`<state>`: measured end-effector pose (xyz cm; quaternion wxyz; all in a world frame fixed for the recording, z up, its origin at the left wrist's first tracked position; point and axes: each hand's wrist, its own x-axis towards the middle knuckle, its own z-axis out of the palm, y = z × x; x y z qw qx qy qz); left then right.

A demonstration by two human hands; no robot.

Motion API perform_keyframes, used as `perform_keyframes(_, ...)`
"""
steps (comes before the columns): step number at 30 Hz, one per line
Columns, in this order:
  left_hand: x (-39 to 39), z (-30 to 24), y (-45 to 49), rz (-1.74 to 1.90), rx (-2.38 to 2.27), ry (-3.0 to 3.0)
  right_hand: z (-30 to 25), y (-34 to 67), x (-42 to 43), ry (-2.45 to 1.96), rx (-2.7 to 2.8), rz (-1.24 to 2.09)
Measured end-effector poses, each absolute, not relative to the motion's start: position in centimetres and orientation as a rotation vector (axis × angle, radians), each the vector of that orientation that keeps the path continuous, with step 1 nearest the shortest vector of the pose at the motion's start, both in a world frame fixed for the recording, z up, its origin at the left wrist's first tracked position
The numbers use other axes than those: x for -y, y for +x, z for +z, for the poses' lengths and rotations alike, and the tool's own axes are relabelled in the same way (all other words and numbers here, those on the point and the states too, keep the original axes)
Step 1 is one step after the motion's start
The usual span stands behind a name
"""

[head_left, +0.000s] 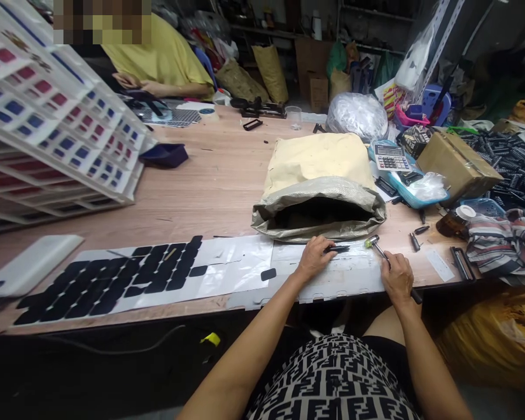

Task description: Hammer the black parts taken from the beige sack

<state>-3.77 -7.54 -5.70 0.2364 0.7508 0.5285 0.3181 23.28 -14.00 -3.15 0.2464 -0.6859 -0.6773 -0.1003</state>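
My left hand pinches a small black bar-shaped part and holds it down on a white sheet at the table's near edge. My right hand grips the dark handle of a small hammer, whose shiny head with a yellow-green tip rests just right of the part. Behind both hands lies an open grey woven sack with a dark inside.
Rows of black pads lie on white backing at the left. Stacked white trays with red and blue pieces stand far left. A calculator, a cardboard box, loose black parts and cloth crowd the right. A person in yellow sits across.
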Motion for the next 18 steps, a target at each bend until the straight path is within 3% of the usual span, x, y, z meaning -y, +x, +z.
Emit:
perform_keyframes(7, 7.5, -5.6, -3.7, 0.888, -1.422, 2.075, -1.5, 18.8, 15.6, -1.491, 1.801, 0.355)
perform_keyframes(18, 7.3, -5.8, -3.6, 0.907, -1.421, 2.064, -1.1, 16.8, 15.3, -1.437, 1.867, 0.347)
